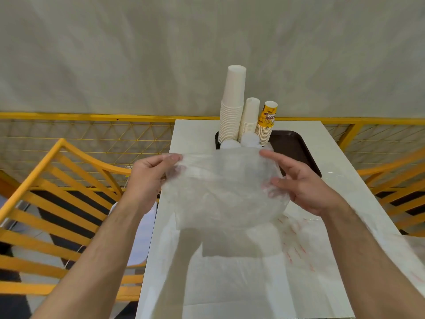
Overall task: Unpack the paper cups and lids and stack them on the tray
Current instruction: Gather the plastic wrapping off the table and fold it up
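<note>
Above white bench, L hand pinches left top edge of clear crinkled plastic bag; R hand grips its right side, fingers half curled. Behind, dark brown tray w/ tall white paper cup stack, shorter white stack, yellow printed cup stack, upside down.

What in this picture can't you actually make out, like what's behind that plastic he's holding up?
- Head view: the near half of the dark tray is hidden by the clear plastic bag and the right hand.
- The white lids show only their tops above the bag; their number is unclear.
- The print on the yellow cup stack is too small to read.
- Whether the bag holds anything is blurred; the left hand pinches its edge.
</note>
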`<move>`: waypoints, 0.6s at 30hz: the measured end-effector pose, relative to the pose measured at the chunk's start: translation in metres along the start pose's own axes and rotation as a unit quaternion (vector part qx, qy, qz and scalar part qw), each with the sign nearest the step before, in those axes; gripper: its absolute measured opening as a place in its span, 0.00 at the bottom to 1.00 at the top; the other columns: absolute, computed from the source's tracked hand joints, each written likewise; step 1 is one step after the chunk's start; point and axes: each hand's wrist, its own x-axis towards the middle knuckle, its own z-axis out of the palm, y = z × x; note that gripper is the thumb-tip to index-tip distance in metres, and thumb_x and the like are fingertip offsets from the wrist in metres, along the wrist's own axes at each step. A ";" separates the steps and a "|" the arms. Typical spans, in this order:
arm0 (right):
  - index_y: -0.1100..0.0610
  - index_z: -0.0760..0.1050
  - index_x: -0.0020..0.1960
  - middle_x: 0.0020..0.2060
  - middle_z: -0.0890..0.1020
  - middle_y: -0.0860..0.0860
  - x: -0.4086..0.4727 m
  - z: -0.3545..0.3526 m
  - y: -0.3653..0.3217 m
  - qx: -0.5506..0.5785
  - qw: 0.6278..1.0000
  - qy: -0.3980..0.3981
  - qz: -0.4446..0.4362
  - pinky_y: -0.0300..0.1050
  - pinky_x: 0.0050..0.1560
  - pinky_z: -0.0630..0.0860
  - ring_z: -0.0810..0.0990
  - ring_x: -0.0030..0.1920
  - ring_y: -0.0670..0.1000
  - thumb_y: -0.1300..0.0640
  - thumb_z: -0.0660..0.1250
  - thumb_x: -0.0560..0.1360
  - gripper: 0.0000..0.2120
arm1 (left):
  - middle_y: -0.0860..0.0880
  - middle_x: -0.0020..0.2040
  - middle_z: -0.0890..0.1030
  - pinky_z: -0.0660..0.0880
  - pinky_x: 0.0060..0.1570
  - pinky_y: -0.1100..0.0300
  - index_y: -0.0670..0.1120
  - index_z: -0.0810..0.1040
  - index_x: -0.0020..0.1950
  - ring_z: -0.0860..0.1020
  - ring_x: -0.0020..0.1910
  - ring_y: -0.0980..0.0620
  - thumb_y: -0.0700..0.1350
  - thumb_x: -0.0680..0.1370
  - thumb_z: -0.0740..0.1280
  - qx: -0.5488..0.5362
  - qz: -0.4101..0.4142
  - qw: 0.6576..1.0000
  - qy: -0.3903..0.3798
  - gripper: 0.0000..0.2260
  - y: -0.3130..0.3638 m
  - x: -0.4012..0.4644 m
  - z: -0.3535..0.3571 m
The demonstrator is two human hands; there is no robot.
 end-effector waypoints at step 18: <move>0.50 0.81 0.63 0.63 0.82 0.53 -0.001 0.009 0.003 0.035 0.997 0.025 -0.057 0.44 0.50 0.82 0.83 0.58 0.55 0.64 0.74 0.64 0.27 | 0.52 0.39 0.86 0.77 0.33 0.68 0.42 0.82 0.53 0.83 0.37 0.57 0.32 0.74 0.70 -0.003 0.027 0.999 -0.035 0.10 0.024 0.000 -0.019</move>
